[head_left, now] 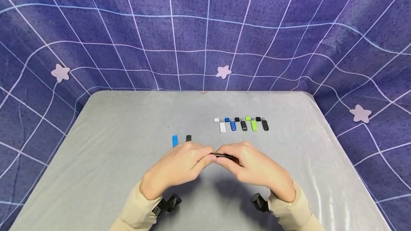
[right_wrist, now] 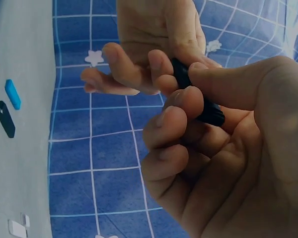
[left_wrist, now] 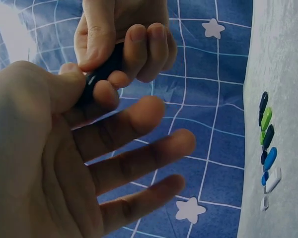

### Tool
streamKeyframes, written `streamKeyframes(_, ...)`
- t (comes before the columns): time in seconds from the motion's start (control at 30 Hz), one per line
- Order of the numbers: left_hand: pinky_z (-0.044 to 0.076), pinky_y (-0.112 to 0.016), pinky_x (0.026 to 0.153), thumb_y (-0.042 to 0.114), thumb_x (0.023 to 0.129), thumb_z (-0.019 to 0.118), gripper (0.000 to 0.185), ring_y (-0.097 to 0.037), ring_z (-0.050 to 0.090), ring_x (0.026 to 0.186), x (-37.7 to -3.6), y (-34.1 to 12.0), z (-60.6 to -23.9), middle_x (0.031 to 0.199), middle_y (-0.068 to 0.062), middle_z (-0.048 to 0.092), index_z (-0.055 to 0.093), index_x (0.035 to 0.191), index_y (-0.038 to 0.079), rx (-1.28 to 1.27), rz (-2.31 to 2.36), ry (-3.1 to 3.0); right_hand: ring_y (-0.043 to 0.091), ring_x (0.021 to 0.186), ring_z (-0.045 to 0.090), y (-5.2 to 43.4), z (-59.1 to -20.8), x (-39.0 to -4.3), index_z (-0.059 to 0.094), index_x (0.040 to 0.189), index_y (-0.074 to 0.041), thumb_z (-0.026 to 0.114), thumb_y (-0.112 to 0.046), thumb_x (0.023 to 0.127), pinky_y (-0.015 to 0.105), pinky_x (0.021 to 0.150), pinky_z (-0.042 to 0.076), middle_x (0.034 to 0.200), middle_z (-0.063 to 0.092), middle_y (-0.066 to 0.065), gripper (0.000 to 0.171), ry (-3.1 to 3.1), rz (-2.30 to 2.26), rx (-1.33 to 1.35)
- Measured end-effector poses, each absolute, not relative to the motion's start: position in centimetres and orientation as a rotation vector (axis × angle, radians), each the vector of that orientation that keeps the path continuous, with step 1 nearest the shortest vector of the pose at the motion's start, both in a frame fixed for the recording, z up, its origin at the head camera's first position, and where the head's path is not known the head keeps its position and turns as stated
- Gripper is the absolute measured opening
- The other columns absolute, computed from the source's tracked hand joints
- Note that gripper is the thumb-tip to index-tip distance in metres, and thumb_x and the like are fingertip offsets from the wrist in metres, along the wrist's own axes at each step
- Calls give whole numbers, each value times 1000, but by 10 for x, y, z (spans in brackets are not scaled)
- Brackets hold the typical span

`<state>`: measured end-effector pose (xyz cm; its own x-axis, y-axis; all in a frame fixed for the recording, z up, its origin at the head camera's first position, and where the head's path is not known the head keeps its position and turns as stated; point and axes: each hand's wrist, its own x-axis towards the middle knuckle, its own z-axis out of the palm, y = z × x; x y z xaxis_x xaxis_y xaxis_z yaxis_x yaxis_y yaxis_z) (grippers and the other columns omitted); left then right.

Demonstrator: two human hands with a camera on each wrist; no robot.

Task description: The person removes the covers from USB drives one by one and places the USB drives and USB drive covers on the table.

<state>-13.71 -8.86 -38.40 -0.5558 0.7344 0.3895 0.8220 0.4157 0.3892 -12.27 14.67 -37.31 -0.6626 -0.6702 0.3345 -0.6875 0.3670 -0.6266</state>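
Note:
Both hands meet over the front of the table, holding one black USB flash drive point(head_left: 224, 155) between them. My left hand point(head_left: 183, 163) pinches one end with thumb and index finger; its other fingers extend loosely in the left wrist view. The other end is gripped by my right hand point(head_left: 253, 165), whose fingers curl round the dark body point(right_wrist: 211, 116) in the right wrist view. Fingers cover much of the drive. Just beyond the left hand lie a blue flash drive point(head_left: 174, 140) and a black flash drive point(head_left: 188, 138), partly hidden in the head view.
Farther back on the grey tabletop point(head_left: 128, 117) is a row of uncapped flash drives: white point(head_left: 222, 127), blue point(head_left: 233, 125), black point(head_left: 244, 125), green point(head_left: 254, 125) and another black. Small caps, such as the white cap point(head_left: 216, 120), lie near their plugs. A purple curtain point(head_left: 192, 31) hangs behind.

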Motion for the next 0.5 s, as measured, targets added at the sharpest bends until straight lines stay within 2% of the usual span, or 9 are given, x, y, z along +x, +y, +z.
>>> streamKeyframes(0.17, 26, -14, 57, 44, 112, 30, 47, 1, 30, 60, -138, -91, -383, 64, 13, 30, 41, 74, 19, -1397, -850, -2460, -4, 62, 46, 153, -370, -122, 74, 109, -20, 58, -15, 106, 17, 59, 46, 75, 58, -12, 17, -2559, 1263, 1231)
streamKeyframes(0.37, 29, -14, 54, 27, 111, 47, 34, 3, 34, 59, -136, -92, -381, 65, 15, 37, 44, 77, 20, -1404, -931, -2516, -2, 66, 52, 156, -368, -123, 72, 109, -18, 56, -6, 105, 19, 62, 49, 74, 60, -9, 20, -2500, 1298, 1222)
streamKeyframes(0.5, 31, -14, 54, 24, 110, 48, 31, 2, 38, 59, -136, -93, -381, 66, 15, 41, 46, 79, 20, -1432, -950, -2511, 1, 66, 55, 156, -368, -123, 73, 110, -16, 55, -4, 105, 20, 61, 49, 74, 63, -11, 22, -2513, 1322, 1201)
